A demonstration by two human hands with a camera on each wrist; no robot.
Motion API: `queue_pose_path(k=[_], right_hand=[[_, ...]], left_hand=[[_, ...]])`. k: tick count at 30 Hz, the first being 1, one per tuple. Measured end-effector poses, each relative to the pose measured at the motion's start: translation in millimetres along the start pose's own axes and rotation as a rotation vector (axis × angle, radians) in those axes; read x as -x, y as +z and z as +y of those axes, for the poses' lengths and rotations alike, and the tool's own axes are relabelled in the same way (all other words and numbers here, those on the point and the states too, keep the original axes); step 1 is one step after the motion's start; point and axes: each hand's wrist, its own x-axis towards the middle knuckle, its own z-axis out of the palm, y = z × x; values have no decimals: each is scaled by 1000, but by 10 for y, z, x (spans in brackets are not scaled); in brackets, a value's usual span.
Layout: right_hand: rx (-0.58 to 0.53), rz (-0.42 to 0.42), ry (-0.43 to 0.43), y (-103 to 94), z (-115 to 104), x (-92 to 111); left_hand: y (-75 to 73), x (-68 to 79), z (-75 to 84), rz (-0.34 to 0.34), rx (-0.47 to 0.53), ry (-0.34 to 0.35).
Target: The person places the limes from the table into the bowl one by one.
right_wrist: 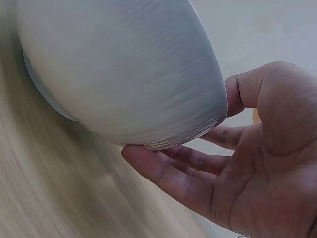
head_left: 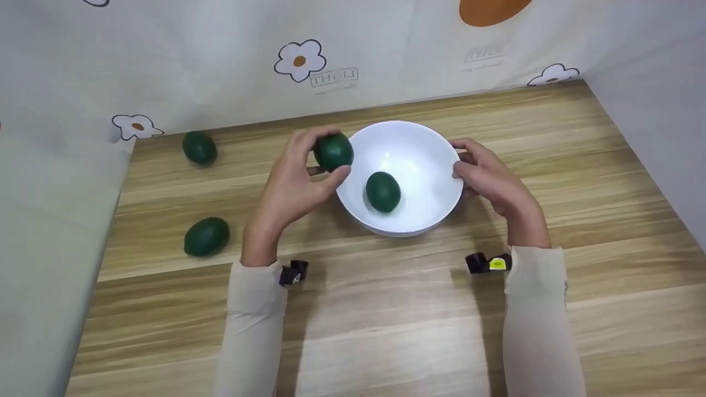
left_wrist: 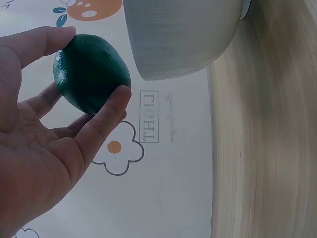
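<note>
My left hand (head_left: 292, 182) grips a dark green, egg-shaped fruit (head_left: 334, 153) between thumb and fingers, at the left rim of a white bowl (head_left: 424, 165). The left wrist view shows this glossy fruit (left_wrist: 91, 74) held at the fingertips, beside the bowl's outer wall (left_wrist: 178, 39). A second green fruit (head_left: 383, 192) lies inside the bowl, left of its middle. On the bowl's right side, my right hand (head_left: 493, 179) holds the rim, thumb on the edge and fingers against the outer wall. That grip also appears in the right wrist view, where the hand (right_wrist: 262, 163) pinches the bowl (right_wrist: 124, 74).
Two more green fruits lie on the wooden table (head_left: 397, 331) to the left, one fruit (head_left: 199, 148) near the back edge and another fruit (head_left: 207, 237) closer to me. A pale flower-patterned sheet (head_left: 220, 66) rises behind the table and along both sides.
</note>
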Motion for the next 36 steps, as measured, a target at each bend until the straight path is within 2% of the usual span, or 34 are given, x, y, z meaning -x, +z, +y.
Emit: queue_pose_path(k=[12,21,28,36], right_hand=[[-28,-3,-12,-15,2,-5],[-37,-15,1,-20,4,-10],[-47,3,1,-54,49,25],[-43,6,-5,-8,24,-5]], left_hand=[[80,-58,35,-28,-54,42],[131,-68,60,-45,-93,34],[220,-105,113,-72,-116,52],[198,-128,150,-92,-118,39]])
